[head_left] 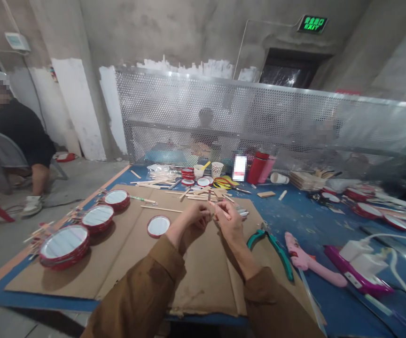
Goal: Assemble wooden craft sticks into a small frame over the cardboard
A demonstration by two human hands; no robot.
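Observation:
My left hand (199, 218) and my right hand (228, 219) meet above the cardboard sheet (203, 281), fingers pinched together. Between their fingertips a short, thin stick (209, 195) pokes upward; its lower part is hidden by the fingers. Just left of my left hand, a round white disc with a red rim (159, 226) lies flat on the cardboard. One thin wooden stick (160, 208) rests behind that disc. Pliers with teal handles (271, 249) lie to the right of my right hand, partly on the cardboard.
Stacks of red-rimmed discs (65, 246) line the left edge. Loose wooden sticks (160, 182), paper cups (217, 169) and a red bottle (257, 168) stand at the back. A pink glue gun (312, 265) and a purple power strip (358, 274) lie right. A person (16, 122) sits left.

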